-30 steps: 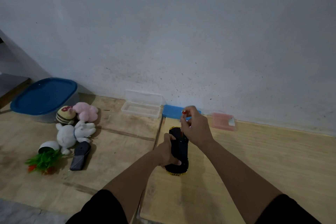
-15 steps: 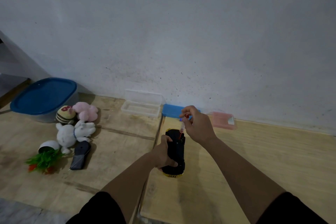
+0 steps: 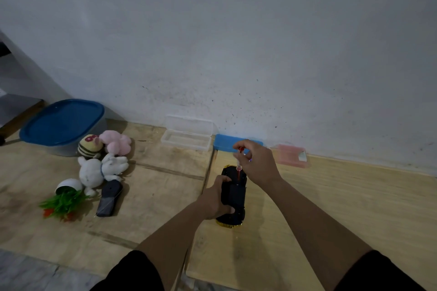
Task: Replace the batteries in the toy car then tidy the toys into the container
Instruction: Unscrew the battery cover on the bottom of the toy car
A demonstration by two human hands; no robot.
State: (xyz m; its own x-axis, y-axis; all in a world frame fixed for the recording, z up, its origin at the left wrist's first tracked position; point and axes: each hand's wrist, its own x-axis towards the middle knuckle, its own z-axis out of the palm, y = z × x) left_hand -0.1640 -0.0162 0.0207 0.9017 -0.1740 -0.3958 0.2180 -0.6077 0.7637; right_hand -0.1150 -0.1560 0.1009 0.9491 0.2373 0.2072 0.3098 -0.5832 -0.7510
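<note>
On a plywood floor (image 3: 331,208), a left hand (image 3: 216,198) clamps the upturned toy car (image 3: 233,196) while right-hand fingers (image 3: 246,149) pinch a small screwdriver (image 3: 238,163) that could slip off the screw if tilted.

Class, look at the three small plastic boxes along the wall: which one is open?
The clear box, leftmost of the three: its lid stands raised against the wall. The blue box and pink box lie closed.

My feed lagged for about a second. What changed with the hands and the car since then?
The right hand lowered the small red-handled screwdriver from above the toy car, so its tip now meets the upturned underside. The left hand kept gripping the car, which barely shifted. The plush toys, remote and blue-lidded container stayed put.
</note>
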